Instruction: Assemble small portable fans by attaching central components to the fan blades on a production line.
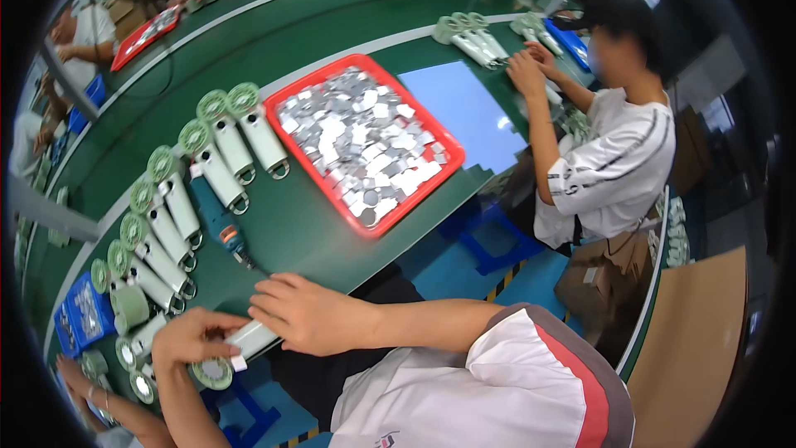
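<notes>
At the front edge of the green table, a handheld fan with a white handle and a pale green round head lies between my hands. My left hand is closed on it near the neck, with the head showing below the fingers. Over the handle's other end my right hand is closed, its fingers covering that part. A small white piece sticks out beside the neck; what it belongs to is unclear. Just beyond my hands lies a teal electric screwdriver, its cord running toward my right hand.
A row of similar fans lines the table's left side. A red tray holds many small silvery pieces. Beyond it lies a light-blue sheet. A blue bin stands far left. A co-worker sits right; another person's hand is lower left.
</notes>
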The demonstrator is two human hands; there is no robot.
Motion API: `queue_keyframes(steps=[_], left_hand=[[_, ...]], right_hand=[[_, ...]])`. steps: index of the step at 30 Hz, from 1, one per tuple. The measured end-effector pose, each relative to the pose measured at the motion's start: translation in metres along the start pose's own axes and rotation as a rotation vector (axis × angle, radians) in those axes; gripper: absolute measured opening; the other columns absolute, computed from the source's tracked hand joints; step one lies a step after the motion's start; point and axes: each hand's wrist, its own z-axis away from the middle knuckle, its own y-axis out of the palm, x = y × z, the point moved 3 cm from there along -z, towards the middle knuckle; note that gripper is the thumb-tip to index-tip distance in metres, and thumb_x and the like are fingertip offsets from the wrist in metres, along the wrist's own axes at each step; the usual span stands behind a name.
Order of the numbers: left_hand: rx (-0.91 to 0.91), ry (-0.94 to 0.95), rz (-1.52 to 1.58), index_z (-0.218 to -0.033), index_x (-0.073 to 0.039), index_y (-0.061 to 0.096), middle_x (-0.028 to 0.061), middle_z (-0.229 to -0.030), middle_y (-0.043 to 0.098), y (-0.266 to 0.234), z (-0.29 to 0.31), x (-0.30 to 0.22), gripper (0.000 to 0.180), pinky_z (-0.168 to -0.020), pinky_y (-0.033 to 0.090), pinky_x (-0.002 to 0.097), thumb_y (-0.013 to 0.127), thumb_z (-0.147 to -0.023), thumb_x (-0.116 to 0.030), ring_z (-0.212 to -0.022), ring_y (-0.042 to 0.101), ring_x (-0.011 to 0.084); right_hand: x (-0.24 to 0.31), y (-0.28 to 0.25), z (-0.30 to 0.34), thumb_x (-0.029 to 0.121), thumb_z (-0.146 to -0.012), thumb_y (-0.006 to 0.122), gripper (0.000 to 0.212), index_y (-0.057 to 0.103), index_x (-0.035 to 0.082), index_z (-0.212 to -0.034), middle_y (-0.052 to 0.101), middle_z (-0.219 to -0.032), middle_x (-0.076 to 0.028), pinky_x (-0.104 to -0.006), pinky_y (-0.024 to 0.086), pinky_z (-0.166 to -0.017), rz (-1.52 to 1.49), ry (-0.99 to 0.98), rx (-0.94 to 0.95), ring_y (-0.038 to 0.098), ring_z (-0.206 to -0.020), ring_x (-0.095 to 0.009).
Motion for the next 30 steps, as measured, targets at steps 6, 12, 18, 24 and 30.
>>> queue_keyframes(steps=[6,12,18,24,30], left_hand=[[0.197,0.155,-0.291,-0.141,-0.001,0.072,0.0151,-0.108,0.083,-0.020,-0.039,-0.041,0.055,-0.083,0.060,0.0382,0.083,-0.089,-0.018,-0.093,0.074,0.0170],[0.236,0.112,-0.328,-0.133,-0.002,0.079,0.0109,-0.111,0.084,-0.025,-0.053,-0.067,0.046,-0.088,0.060,0.0365,0.082,-0.090,-0.016,-0.098,0.077,0.0206],[0.229,0.096,-0.418,-0.129,-0.005,0.083,0.0085,-0.112,0.085,-0.028,-0.051,-0.078,0.043,-0.088,0.059,0.0368,0.084,-0.089,-0.020,-0.100,0.078,0.0212],[0.070,0.042,-0.396,-0.118,-0.005,0.086,0.0072,-0.106,0.085,-0.033,-0.057,-0.079,0.033,-0.081,0.058,0.0373,0.079,-0.097,-0.029,-0.090,0.077,0.0197],[-0.151,0.019,-0.177,-0.115,-0.003,0.084,0.0044,-0.102,0.084,-0.040,-0.035,-0.082,0.032,-0.077,0.057,0.0371,0.070,-0.106,-0.031,-0.085,0.075,0.0188]], right_hand=[[-0.004,-0.004,0.001,0.018,-0.078,0.090,0.049,0.071,-0.004,-0.117,0.070,-0.108,-0.015,-0.0463,0.053,-0.082,0.070,0.075,-0.026,0.067,-0.094,-0.035],[0.001,-0.009,0.006,0.015,-0.075,0.096,0.054,0.074,-0.005,-0.121,0.068,-0.102,-0.013,-0.0441,0.051,-0.072,0.134,0.080,-0.078,0.065,-0.082,-0.031],[0.016,0.000,0.011,0.016,-0.075,0.097,0.053,0.076,-0.003,-0.121,0.066,-0.094,-0.011,-0.0437,0.051,-0.071,0.140,0.150,-0.131,0.064,-0.080,-0.031],[0.017,0.005,0.016,0.016,-0.076,0.096,0.053,0.076,-0.003,-0.121,0.066,-0.093,-0.011,-0.0435,0.052,-0.073,0.175,0.210,-0.183,0.065,-0.081,-0.031],[0.021,0.013,0.016,0.018,-0.076,0.097,0.052,0.076,-0.003,-0.119,0.066,-0.091,-0.011,-0.0430,0.053,-0.072,0.192,0.230,-0.213,0.064,-0.079,-0.030]])
